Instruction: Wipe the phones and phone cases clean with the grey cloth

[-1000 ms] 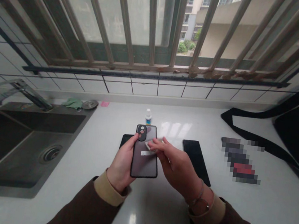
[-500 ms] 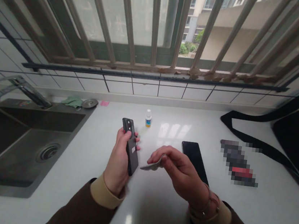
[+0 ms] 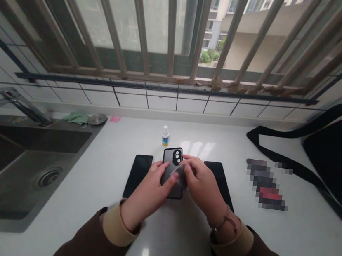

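Where the hands meet: near the middle of the tabletop (image 3: 91, 218), over one phone case, with a pale wipe between them.
Phone case (image 3: 168, 165): grey-backed and dark-rimmed, camera cutout toward its far end; held between the two black slabs, nearer the person than the bottle. Contact between its lower edge and the tabletop cannot be told.
Left hand (image 3: 151, 183): clamped on the phone case from its left side, thumb lying across the back and meeting the wipe; some fingers hidden.
Right hand (image 3: 202, 181): thumb and fingers pinched together on the wipe, at the right side of the case.
Pale wipe (image 3: 182, 180): thin, partly covering the back of the case below the cutout.
Left black slab (image 3: 138, 176): flat on the tabletop, just beside the left hand.
Right black slab (image 3: 219, 179): flat, partly hidden by the right hand and wrist.
Bottle (image 3: 165, 137): small, upright, white-capped, with a blue and yellow label, beyond the case.
Pixelated patch (image 3: 265, 184): right of the right slab, contents unreadable.
Black strap (image 3: 288, 161): farther right, beside a large dark item.
Sink (image 3: 57, 189): set in at far left, a green cloth (image 3: 77, 118) on its back rim.
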A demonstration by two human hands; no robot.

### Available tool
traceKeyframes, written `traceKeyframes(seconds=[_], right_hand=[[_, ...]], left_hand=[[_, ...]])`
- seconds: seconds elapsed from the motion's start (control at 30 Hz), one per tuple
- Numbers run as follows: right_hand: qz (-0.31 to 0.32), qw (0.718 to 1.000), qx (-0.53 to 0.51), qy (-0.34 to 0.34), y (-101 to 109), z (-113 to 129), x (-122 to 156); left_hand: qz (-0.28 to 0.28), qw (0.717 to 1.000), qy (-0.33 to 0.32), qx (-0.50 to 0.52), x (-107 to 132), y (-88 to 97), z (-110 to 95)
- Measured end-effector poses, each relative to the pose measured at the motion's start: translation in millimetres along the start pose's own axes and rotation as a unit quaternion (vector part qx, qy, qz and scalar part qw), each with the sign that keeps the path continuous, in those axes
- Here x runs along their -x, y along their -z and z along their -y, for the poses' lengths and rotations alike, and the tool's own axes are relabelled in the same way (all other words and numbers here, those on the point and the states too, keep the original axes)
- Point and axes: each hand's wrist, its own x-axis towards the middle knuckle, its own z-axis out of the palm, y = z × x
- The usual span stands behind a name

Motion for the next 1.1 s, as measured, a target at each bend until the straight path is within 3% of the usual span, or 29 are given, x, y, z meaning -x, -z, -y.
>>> traceKeyframes(seconds=[0.17, 0.4, 0.5, 0.63, 0.73, 0.8, 0.9, 1.0, 1.1], right_hand=[[0.034, 0.997, 0.0, -0.064, -5.1, -9.0, -3.0], [0.069, 0.996, 0.033, -0.04, -8.1, -4.1, -1.4], [0.033, 0.997, 0.04, -0.048, -0.6, -0.8, -4.0], [-0.079, 0.991, 0.065, -0.084, 30.1, -2.4, -15.3], [-0.127, 0.966, 0.19, -0.121, 57.4, -9.8, -24.3], [-0.117, 0.943, 0.273, -0.147, 69.7, -16.6, -28.0], [-0.092, 0.93, 0.319, -0.159, 75.6, -27.1, -29.6], [-0.075, 0.921, 0.343, -0.17, 73.0, -37.1, -28.7], [-0.064, 0.92, 0.342, -0.179, 71.9, -46.3, -29.3]], left_hand=[[0.099, 0.984, -0.048, -0.139, 5.1, -0.5, 4.8], [0.103, 0.97, -0.07, -0.211, 6.5, -2.8, 18.5], [0.086, 0.968, -0.084, -0.221, 8.2, -4.2, 23.1], [0.064, 0.947, -0.15, -0.278, 12.9, -9.0, 21.4], [0.079, 0.905, -0.219, -0.356, 21.4, -22.8, 11.2], [0.108, 0.872, -0.249, -0.408, 28.5, -38.9, 2.2], [0.171, 0.833, -0.255, -0.461, 35.7, -68.4, -7.9], [0.175, 0.824, -0.243, -0.482, 34.2, -93.5, -10.3], [0.172, 0.828, -0.244, -0.475, 28.5, -106.2, -8.6]])
